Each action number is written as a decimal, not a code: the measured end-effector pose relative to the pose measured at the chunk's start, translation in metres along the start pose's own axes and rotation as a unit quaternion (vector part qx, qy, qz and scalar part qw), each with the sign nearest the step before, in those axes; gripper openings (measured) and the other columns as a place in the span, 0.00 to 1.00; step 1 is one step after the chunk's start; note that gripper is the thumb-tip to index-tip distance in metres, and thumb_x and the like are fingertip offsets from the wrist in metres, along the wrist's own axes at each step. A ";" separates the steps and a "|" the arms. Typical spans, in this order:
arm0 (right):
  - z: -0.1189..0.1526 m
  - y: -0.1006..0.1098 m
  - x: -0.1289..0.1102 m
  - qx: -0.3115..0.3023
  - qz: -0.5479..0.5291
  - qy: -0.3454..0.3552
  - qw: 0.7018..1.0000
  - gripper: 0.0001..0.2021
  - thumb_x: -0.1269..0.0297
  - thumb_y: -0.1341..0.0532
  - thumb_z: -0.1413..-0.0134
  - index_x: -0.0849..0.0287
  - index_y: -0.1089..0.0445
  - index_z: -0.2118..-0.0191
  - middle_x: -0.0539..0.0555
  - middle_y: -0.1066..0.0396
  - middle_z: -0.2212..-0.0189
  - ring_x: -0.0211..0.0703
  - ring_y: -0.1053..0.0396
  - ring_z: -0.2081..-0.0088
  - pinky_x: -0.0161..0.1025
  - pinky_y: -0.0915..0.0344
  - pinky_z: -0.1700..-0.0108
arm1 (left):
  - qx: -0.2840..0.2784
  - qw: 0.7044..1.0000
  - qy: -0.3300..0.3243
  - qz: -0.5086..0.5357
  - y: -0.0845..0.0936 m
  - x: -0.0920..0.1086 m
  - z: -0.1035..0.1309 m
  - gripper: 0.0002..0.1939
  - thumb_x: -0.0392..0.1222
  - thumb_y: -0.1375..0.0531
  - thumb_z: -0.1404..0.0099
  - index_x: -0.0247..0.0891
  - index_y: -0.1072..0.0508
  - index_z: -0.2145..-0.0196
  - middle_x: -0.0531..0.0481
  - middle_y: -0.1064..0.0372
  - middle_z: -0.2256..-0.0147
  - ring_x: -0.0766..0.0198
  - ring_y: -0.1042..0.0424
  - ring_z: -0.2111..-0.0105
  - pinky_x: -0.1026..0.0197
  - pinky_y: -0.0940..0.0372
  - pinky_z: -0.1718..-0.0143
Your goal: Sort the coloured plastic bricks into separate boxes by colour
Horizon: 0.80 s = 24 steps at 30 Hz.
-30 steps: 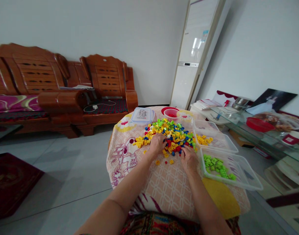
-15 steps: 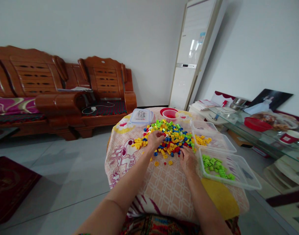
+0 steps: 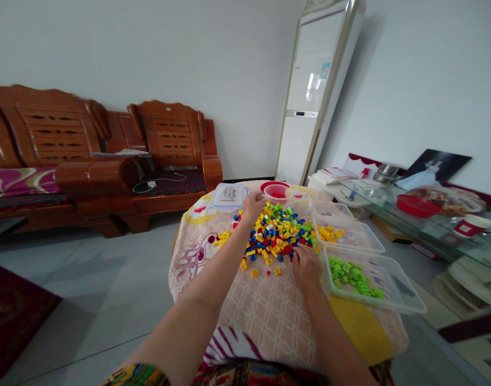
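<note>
A pile of small red, yellow, blue and green bricks [image 3: 283, 228] lies on the cloth-covered round table [image 3: 277, 321]. My left hand [image 3: 253, 206] is over the far left part of the pile, just left of a pink bowl [image 3: 276, 191] holding red pieces; its fingers are pinched together and what they hold is too small to name. At the pile's near right edge, my right hand [image 3: 306, 262] rests with its fingertips on the bricks, fingers slightly spread. Green bricks lie in a clear tray [image 3: 402, 284], yellow ones in the tray behind it [image 3: 364, 236].
A lidded box [image 3: 229, 195] sits at the table's far left. To the right, a glass shelf [image 3: 410, 222] bears a red bowl [image 3: 418, 205], a cup and bags. A wooden sofa [image 3: 169, 145] and a tall white cabinet unit [image 3: 305, 96] stand behind.
My left hand has moved away from the middle of the pile, forward to beside the pink bowl. My right hand has stayed at the pile's near edge. The view has tilted slightly.
</note>
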State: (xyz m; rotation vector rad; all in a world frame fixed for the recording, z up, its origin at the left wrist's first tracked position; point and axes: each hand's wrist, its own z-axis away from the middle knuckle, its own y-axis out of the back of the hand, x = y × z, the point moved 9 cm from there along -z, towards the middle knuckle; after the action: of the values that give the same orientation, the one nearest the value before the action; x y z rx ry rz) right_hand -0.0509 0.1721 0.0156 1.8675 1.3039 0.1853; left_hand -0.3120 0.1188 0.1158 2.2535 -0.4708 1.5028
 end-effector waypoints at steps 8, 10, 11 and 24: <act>-0.001 0.001 0.000 -0.003 0.000 -0.006 1.000 0.15 0.69 0.47 0.41 0.58 0.24 0.56 0.58 0.26 0.52 0.47 0.33 0.49 0.45 0.38 0.44 | -0.028 0.973 -0.067 -0.220 0.036 -0.033 0.102 0.09 0.40 0.41 0.40 0.38 0.21 0.65 0.48 0.24 0.65 0.63 0.27 0.66 0.61 0.33 0.60; -0.001 0.002 0.000 -0.005 0.005 -0.004 1.000 0.15 0.69 0.48 0.41 0.58 0.24 0.56 0.58 0.26 0.52 0.47 0.33 0.49 0.45 0.38 0.44 | -0.074 0.955 -0.104 -0.268 0.026 -0.029 0.110 0.08 0.40 0.40 0.39 0.40 0.20 0.67 0.48 0.24 0.66 0.61 0.27 0.63 0.60 0.34 0.57; -0.001 0.002 0.000 -0.006 0.007 -0.003 1.000 0.15 0.69 0.48 0.41 0.59 0.24 0.56 0.58 0.26 0.52 0.47 0.33 0.49 0.44 0.38 0.44 | -0.099 0.945 -0.126 -0.284 0.020 -0.027 0.112 0.08 0.39 0.40 0.39 0.41 0.20 0.66 0.48 0.24 0.65 0.60 0.28 0.61 0.59 0.35 0.55; -0.002 0.006 -0.004 -0.014 0.008 0.002 1.000 0.16 0.69 0.48 0.40 0.60 0.24 0.55 0.59 0.27 0.51 0.47 0.33 0.49 0.44 0.38 0.44 | -0.172 0.872 -0.207 -0.410 -0.015 -0.027 0.126 0.07 0.40 0.35 0.41 0.40 0.22 0.64 0.45 0.28 0.62 0.55 0.33 0.57 0.55 0.39 0.54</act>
State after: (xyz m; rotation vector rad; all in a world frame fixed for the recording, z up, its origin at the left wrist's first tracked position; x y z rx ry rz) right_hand -0.0494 0.1695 0.0221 1.8549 1.2828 0.2156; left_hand -0.2147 0.0719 0.0446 2.0549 0.1231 0.4657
